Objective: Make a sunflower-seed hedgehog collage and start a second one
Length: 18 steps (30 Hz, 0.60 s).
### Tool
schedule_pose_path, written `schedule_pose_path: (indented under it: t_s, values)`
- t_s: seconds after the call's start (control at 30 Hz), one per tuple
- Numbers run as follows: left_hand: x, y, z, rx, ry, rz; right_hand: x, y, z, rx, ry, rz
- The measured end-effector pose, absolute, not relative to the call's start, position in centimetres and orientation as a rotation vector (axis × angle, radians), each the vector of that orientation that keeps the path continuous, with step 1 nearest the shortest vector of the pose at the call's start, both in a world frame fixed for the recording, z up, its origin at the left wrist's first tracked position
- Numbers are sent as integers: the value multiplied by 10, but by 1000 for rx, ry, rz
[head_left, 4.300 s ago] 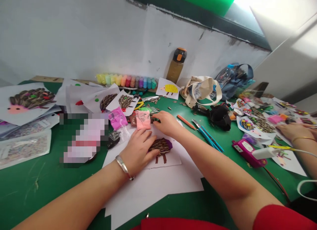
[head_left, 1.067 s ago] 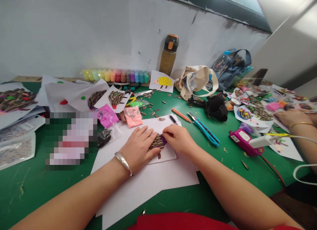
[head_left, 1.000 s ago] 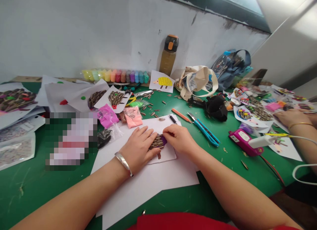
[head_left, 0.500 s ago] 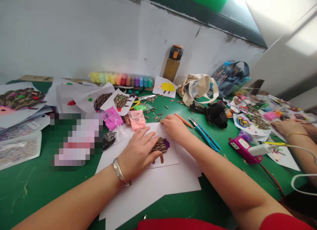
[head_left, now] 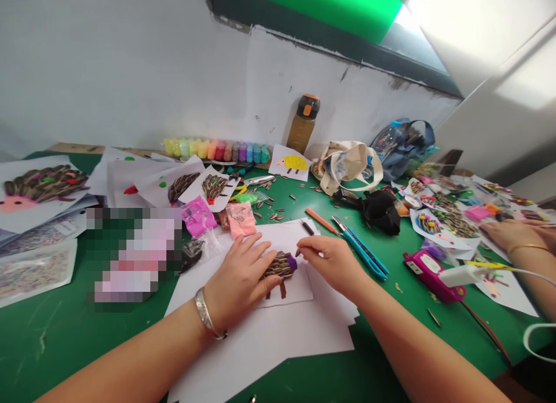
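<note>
My left hand (head_left: 247, 270), with a silver bangle at the wrist, lies flat with fingers spread over a hedgehog picture (head_left: 281, 266). The picture has a body of striped sunflower seeds, a purple face and brown legs, on a white sheet (head_left: 295, 290); my fingers hide its left part. Just right of the purple face, my right hand (head_left: 332, 258) is closed in a pinch. A tiny dark bit shows at its fingertips, too small to name. A black pen (head_left: 307, 227) lies just beyond that hand, its lower end hidden. More white paper (head_left: 243, 356) lies underneath.
Beyond my right hand lie an orange stick (head_left: 321, 221) and a blue utility knife (head_left: 362, 249). Clay packets (head_left: 198, 216), loose seeds and a bottle (head_left: 303, 125) stand further back. A magenta device (head_left: 434, 274) and another person's hand (head_left: 506, 235) are at right.
My right hand has come back toward me from the sheet's top edge to beside the purple face, uncovering the black pen. My left hand stays on the picture. The view has tilted slightly upward.
</note>
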<state>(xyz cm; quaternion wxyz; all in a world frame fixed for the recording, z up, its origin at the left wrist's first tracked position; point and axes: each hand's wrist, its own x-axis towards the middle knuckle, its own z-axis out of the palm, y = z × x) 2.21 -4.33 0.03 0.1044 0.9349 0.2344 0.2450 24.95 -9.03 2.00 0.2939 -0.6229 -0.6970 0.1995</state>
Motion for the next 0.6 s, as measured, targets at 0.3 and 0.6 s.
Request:
schedule_pose_path:
  t_s: [0.3, 0.6]
  values:
    - [22, -43, 1, 2738, 704, 765, 248, -96, 10, -1688, -1775, 597]
    - [22, -42, -2, 2767, 681, 723, 246, -96, 9, -1700, -1844, 649]
